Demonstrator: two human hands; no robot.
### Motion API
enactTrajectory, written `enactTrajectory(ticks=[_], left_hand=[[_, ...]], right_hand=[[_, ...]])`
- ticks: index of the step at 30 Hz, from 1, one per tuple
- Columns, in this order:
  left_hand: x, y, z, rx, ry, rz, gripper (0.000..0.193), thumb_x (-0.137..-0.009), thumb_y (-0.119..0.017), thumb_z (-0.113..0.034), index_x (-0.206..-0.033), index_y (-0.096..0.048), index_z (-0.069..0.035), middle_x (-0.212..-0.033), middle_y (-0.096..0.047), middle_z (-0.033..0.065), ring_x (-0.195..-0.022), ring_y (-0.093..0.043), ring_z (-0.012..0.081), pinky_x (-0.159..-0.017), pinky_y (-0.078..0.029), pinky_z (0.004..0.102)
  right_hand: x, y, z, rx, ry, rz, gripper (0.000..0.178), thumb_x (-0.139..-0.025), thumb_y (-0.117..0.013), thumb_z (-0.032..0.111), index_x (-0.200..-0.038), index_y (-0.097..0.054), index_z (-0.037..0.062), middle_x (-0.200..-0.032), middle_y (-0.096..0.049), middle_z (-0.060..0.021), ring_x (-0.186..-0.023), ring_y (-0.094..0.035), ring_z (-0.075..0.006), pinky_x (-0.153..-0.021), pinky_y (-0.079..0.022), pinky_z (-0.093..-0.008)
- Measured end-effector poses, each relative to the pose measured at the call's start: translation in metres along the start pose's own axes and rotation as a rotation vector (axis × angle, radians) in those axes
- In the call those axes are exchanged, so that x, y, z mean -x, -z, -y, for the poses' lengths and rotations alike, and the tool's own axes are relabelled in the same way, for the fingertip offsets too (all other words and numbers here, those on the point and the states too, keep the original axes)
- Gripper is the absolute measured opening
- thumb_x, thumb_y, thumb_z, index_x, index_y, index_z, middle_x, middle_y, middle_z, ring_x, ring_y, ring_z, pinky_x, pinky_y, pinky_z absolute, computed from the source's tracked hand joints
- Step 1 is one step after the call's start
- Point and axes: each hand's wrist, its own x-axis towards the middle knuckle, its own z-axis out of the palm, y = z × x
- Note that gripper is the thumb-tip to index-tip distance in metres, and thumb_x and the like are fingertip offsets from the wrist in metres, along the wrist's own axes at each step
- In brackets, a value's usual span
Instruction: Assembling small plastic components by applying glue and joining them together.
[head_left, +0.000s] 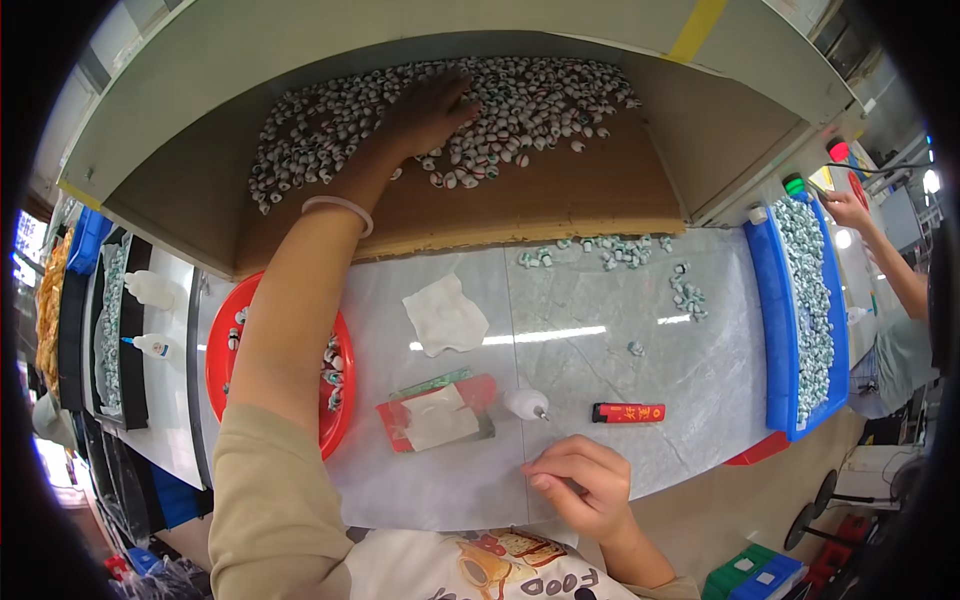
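My left hand (428,108) is reached far forward into a deep open box, over a broad spread of small white barrel-shaped beads (510,115) with dark marks. Its fingers are apart on the beads, and a pale band circles the wrist. Close to the table's near edge, my right hand (585,485) is closed with thumb and fingers drawn together; anything inside the grip is hidden. Just beyond it lies a small white squeeze bottle (525,404) with a thin metal tip. Left of the bottle is a red and green packet (395,425) with white tissue (440,415) on top.
Under my left arm sits a red dish (345,400) with beads. A white cloth (446,315), a red-black lighter (628,412) and loose green-white beads (625,252) lie on the table. A bead-filled blue tray (760,290) stands right, near another person's hand (845,210).
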Motion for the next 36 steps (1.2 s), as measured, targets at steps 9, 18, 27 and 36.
enactTrajectory(ticks=[9,18,27,36], left_hand=[[0.025,0.010,0.024,-0.061,-0.033,0.017,0.043,-0.089,-0.028,-0.037,-0.126,-0.034,-0.017,-0.130,-0.032,0.0122,-0.121,-0.029,0.0274,-0.099,-0.023,0.0376],[0.038,0.037,0.017,0.220,-0.022,-0.049,0.025,-0.079,-0.054,-0.023,-0.100,-0.055,-0.009,-0.100,-0.054,0.0133,-0.093,-0.052,0.0268,-0.079,-0.041,0.0354],[0.032,0.055,0.009,0.267,0.061,0.050,0.012,-0.072,-0.060,-0.009,-0.081,-0.055,-0.003,-0.075,-0.058,0.0116,-0.071,-0.057,0.0251,-0.065,-0.045,0.0331],[0.027,0.052,0.021,0.177,0.004,0.093,0.013,-0.070,-0.060,-0.009,-0.081,-0.055,-0.003,-0.077,-0.058,0.0133,-0.072,-0.056,0.0272,-0.066,-0.044,0.0351]], right_hand=[[0.000,0.000,-0.006,-0.015,0.027,0.038,0.008,-0.064,-0.063,0.003,-0.072,-0.064,0.0006,-0.065,-0.057,-0.0077,-0.051,-0.051,-0.0139,-0.043,-0.038,-0.0225],[0.002,0.000,-0.004,-0.037,0.034,0.026,0.008,-0.064,-0.062,0.001,-0.072,-0.063,0.0006,-0.065,-0.056,-0.0077,-0.050,-0.050,-0.0126,-0.042,-0.037,-0.0219],[0.003,-0.001,-0.002,-0.026,0.040,0.027,0.007,-0.066,-0.062,0.001,-0.072,-0.063,-0.0003,-0.066,-0.056,-0.0081,-0.050,-0.050,-0.0117,-0.042,-0.037,-0.0214],[0.009,0.000,0.002,-0.041,-0.008,-0.017,0.005,-0.068,-0.061,0.001,-0.073,-0.062,-0.0012,-0.066,-0.055,-0.0089,-0.052,-0.050,-0.0124,-0.045,-0.037,-0.0217]])
